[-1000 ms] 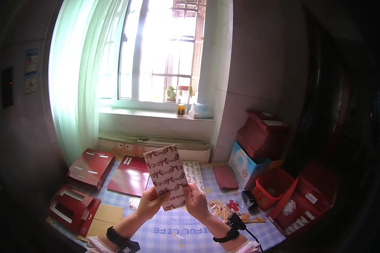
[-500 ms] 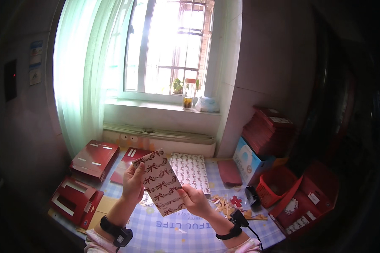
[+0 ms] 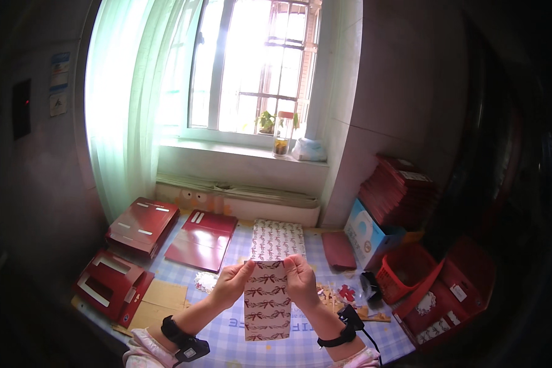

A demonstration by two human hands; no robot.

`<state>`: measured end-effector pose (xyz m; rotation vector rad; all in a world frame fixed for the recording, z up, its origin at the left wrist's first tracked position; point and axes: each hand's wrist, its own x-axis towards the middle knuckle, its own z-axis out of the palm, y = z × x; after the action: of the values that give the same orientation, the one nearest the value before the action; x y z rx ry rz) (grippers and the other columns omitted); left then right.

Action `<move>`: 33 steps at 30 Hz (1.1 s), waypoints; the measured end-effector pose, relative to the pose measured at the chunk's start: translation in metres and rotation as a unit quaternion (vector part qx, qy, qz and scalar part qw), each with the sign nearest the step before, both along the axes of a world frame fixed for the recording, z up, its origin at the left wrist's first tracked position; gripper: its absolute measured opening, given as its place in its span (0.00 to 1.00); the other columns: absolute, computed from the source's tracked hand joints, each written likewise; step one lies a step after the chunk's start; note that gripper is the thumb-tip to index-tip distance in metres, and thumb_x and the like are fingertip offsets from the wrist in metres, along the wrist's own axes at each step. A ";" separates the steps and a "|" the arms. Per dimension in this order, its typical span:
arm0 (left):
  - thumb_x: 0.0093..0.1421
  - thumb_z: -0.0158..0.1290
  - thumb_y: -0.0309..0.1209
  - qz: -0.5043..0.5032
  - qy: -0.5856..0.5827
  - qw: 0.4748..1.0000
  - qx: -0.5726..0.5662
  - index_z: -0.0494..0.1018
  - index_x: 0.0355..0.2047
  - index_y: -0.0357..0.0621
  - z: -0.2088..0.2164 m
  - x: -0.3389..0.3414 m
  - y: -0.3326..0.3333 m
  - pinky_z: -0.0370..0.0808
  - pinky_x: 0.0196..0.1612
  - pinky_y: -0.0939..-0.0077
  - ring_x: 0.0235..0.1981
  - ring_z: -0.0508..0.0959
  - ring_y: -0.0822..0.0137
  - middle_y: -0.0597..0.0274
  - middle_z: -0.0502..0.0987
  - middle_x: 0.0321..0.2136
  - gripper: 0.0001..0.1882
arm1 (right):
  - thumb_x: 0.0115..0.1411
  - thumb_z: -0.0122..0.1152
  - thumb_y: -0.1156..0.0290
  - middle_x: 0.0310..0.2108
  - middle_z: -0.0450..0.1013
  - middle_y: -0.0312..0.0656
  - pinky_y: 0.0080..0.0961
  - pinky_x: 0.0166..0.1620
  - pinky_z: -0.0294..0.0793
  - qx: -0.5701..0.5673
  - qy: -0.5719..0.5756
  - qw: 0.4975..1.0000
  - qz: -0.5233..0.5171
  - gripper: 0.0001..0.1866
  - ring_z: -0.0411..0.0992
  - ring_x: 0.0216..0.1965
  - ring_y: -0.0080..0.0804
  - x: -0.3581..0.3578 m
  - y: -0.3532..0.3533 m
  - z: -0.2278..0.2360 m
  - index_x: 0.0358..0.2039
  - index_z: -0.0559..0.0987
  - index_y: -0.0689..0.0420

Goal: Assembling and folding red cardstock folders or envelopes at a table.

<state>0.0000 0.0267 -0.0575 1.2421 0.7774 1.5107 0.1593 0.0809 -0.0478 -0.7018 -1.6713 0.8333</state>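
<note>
A pale card printed with rows of red bows and garlands (image 3: 267, 306) hangs upright over the near middle of the table. My left hand (image 3: 232, 285) pinches its upper left corner, and my right hand (image 3: 301, 281) pinches the upper right one; both are closed. Just beyond the hands lies a larger stack or sheet of similar print (image 3: 278, 238). A glossy dark red folder-like panel (image 3: 202, 239) rests flat to its left. Nearer, by my left hand, is a white lacy cutout (image 3: 206, 281).
Red boxes stand at the left (image 3: 142, 227) and an open one at the right (image 3: 448, 294). A red plastic basket (image 3: 405, 276) sits beside a blue-white carton (image 3: 368, 236) under stacked red packages (image 3: 402, 190). Small wooden and red pieces (image 3: 345, 293) are scattered right of my right hand.
The card has turned from tilted to upright and come lower and nearer. My right hand has shifted up to its top corner. The red panel behind is uncovered.
</note>
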 end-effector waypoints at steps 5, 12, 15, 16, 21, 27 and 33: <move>0.62 0.40 0.39 -0.014 0.024 0.998 -0.055 0.71 0.37 0.34 0.003 0.000 0.001 0.68 0.31 0.87 0.30 0.70 0.81 0.68 0.74 0.28 0.19 | 0.61 0.46 0.62 0.17 0.66 0.40 0.25 0.27 0.66 0.023 -0.039 0.997 -0.058 0.14 0.65 0.22 0.24 -0.003 0.004 -0.002 0.28 0.70 0.61; 0.60 0.46 0.32 0.009 0.077 0.997 -0.018 0.63 0.46 0.38 0.004 -0.022 -0.015 0.69 0.32 0.85 0.31 0.70 0.81 0.68 0.72 0.32 0.15 | 0.60 0.47 0.68 0.35 0.67 0.36 0.15 0.38 0.65 -0.257 0.084 0.920 0.283 0.13 0.64 0.35 0.18 -0.012 -0.006 -0.015 0.43 0.62 0.61; 0.61 0.44 0.34 0.055 0.101 0.993 -0.023 0.60 0.50 0.38 0.012 -0.041 -0.055 0.71 0.34 0.83 0.34 0.71 0.79 0.65 0.72 0.35 0.19 | 0.59 0.49 0.71 0.37 0.67 0.38 0.16 0.40 0.66 -0.249 0.028 0.904 0.347 0.16 0.65 0.36 0.19 -0.023 -0.036 -0.018 0.46 0.60 0.61; 0.60 0.45 0.38 0.071 0.059 0.995 -0.036 0.58 0.52 0.35 0.016 -0.046 -0.077 0.72 0.33 0.83 0.35 0.71 0.76 0.61 0.72 0.34 0.24 | 0.59 0.50 0.72 0.39 0.66 0.39 0.17 0.41 0.66 -0.212 0.007 0.910 0.357 0.19 0.66 0.37 0.20 -0.027 -0.045 -0.021 0.48 0.59 0.61; 0.59 0.46 0.39 0.302 0.119 0.944 0.057 0.65 0.46 0.40 -0.005 -0.131 -0.208 0.73 0.35 0.81 0.37 0.75 0.72 0.59 0.73 0.36 0.19 | 0.53 0.41 0.85 0.43 0.65 0.45 0.20 0.41 0.67 -0.268 -0.045 0.892 0.361 0.31 0.66 0.39 0.24 -0.043 -0.073 -0.031 0.56 0.45 0.60; 0.58 0.47 0.33 0.623 -0.004 0.771 -0.132 0.70 0.36 0.43 -0.076 -0.245 -0.386 0.72 0.31 0.82 0.31 0.74 0.76 0.64 0.75 0.30 0.09 | 0.49 0.38 0.86 0.33 0.66 0.36 0.11 0.31 0.58 -0.217 -0.138 0.881 0.397 0.19 0.60 0.26 0.16 -0.069 -0.099 -0.048 0.43 0.65 0.62; 0.54 0.49 0.31 0.696 0.040 0.592 -0.404 0.71 0.31 0.38 -0.340 -0.292 -0.514 0.69 0.27 0.77 0.26 0.73 0.69 0.62 0.73 0.25 0.09 | 0.44 0.38 0.84 0.25 0.64 0.33 0.13 0.28 0.53 -0.224 -0.165 0.899 0.338 0.14 0.56 0.23 0.15 -0.103 -0.136 -0.077 0.27 0.76 0.64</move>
<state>-0.2918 -0.4875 -0.3975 -0.2892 2.4885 1.7131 0.0561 -0.0556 -0.1245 -0.5841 -2.0938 1.7108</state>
